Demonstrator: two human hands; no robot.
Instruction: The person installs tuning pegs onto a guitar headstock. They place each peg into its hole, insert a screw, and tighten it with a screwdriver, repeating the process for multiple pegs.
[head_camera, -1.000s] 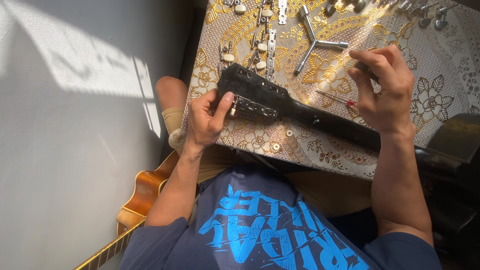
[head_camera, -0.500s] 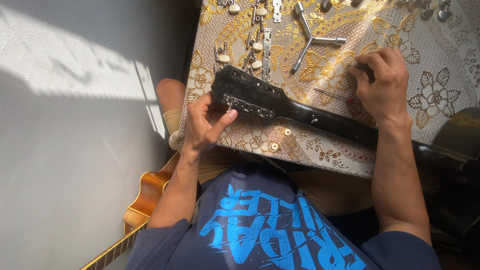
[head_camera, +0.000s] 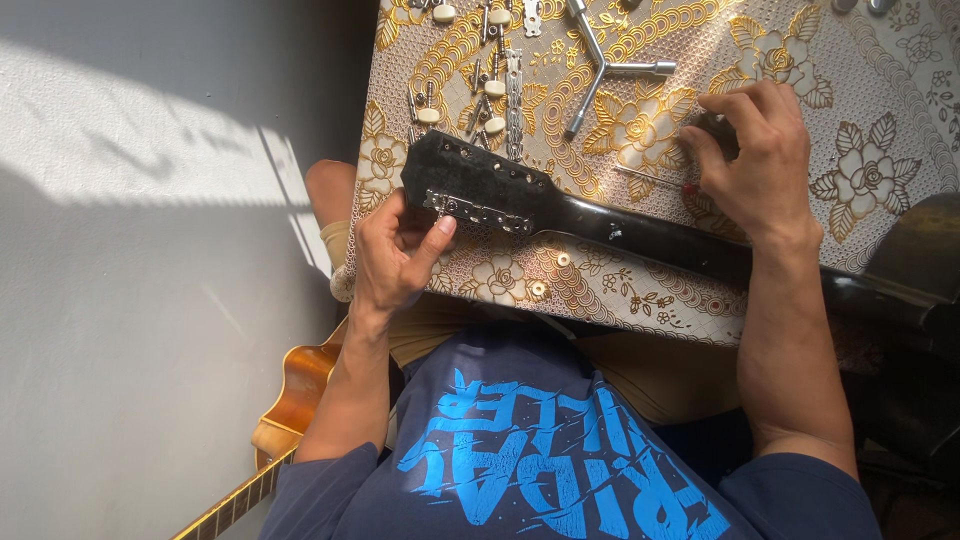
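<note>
On the gold-flowered tablecloth (head_camera: 880, 120) in front of you lay the black guitar headstock (head_camera: 480, 180), its neck (head_camera: 660, 240) running off to your right toward the dark body (head_camera: 900, 290) at the table's edge. Your left hand (head_camera: 395, 255) sat at the near edge of the headstock, thumb and fingers curled loosely beside the metal tuner plate (head_camera: 478, 211) screwed along that edge; the fingertips touched or nearly touched the plate, and you gripped nothing that could be made out. Your right hand (head_camera: 755, 160) rested beyond the neck on the cloth, fingers bent down over something small and dark; whether it was pinched between them could not be told. Just left of that hand lay a thin screwdriver (head_camera: 650, 178) with a red tip at its handle end.

No tray or box held the parts: they lay loose on the cloth. Beyond the headstock were several tuning pegs (head_camera: 495, 88) with cream knobs, a second metal strip (head_camera: 514, 95) lying lengthwise among them, and a three-armed socket wrench (head_camera: 605, 65) near the far edge. Two small round washers (head_camera: 540, 289) sat on the cloth just on your side of the neck, apart from each other.

Down by your left elbow, an orange-brown acoustic guitar (head_camera: 290, 400) leaned against the grey floor (head_camera: 120, 350), well apart from the table.
</note>
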